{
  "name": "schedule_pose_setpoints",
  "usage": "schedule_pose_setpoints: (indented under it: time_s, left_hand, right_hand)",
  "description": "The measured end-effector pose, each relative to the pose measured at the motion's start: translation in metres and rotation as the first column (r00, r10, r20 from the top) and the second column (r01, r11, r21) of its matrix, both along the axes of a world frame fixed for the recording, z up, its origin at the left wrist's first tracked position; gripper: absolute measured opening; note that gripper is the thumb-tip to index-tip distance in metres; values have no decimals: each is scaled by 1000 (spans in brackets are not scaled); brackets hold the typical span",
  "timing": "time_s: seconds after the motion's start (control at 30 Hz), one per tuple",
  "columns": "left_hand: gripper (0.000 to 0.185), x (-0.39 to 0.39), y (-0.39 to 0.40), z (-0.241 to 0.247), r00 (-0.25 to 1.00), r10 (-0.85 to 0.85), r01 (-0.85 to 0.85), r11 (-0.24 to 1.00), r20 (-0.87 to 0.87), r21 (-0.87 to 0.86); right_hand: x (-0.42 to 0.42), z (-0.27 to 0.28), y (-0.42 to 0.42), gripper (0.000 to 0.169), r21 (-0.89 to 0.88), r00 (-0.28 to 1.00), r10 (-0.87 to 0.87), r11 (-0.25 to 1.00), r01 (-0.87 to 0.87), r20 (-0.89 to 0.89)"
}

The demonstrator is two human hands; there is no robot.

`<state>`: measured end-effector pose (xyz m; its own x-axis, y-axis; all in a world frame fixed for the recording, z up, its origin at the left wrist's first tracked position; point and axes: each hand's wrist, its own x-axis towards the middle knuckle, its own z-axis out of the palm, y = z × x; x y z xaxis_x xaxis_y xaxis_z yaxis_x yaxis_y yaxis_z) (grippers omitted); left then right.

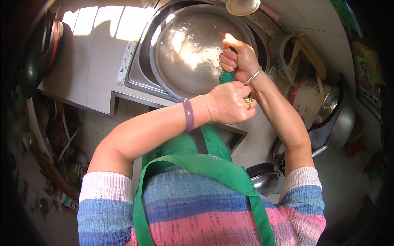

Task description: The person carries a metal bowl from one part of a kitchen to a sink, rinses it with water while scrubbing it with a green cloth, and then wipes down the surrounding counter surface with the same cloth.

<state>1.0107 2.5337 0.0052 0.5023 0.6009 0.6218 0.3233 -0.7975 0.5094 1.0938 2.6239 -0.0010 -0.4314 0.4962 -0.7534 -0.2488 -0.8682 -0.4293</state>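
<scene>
Both my hands are closed on a glossy green item point(227, 77), possibly a wet cloth; my fingers hide most of it, so its kind is unclear. My right hand point(241, 58), with a silver bangle at the wrist, is the farther one, over the right side of a large metal basin point(153, 58). A small dark bit shows beside its thumb. Nearer my body is my left hand point(231, 103), its fist wearing a gold ring, just past the basin's near rim. Water point(197, 37) with bright reflections lies in the basin, which sits in a steel sink point(130, 78).
A white tiled counter point(92, 61) spans the left, with stacked pans or lids point(54, 43) at its far end. Right of the sink stand a clear plastic container point(278, 52) and a metal wok point(341, 123). A pale ladle or scoop point(243, 6) lies behind the basin.
</scene>
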Motion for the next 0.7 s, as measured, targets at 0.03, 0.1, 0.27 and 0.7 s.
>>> schedule_pose_setpoints:
  time_s: [0.03, 0.1, 0.27, 0.7]
  left_hand:
    - [10, 1, -1, -7, 999, -21, 21, 1000, -33, 18]
    - [9, 4, -4, -22, 993, -58, 63, 997, -99, 49]
    - [10, 5, -6, -53, 937, -208, 197, 978, -280, -68]
    - [17, 6, -15, -107, 731, -404, 268, 911, -550, -313]
  right_hand:
    - [-1, 0, 1, 28, 3, 999, 30, 1000, -31, 32]
    - [-5, -1, 3, 28, 47, 995, 44, 998, -48, 94]
    - [-16, -14, -5, 27, 93, 955, -20, 996, -9, 297]
    - [-24, -35, -27, 26, 214, 858, -271, 958, 193, 437]
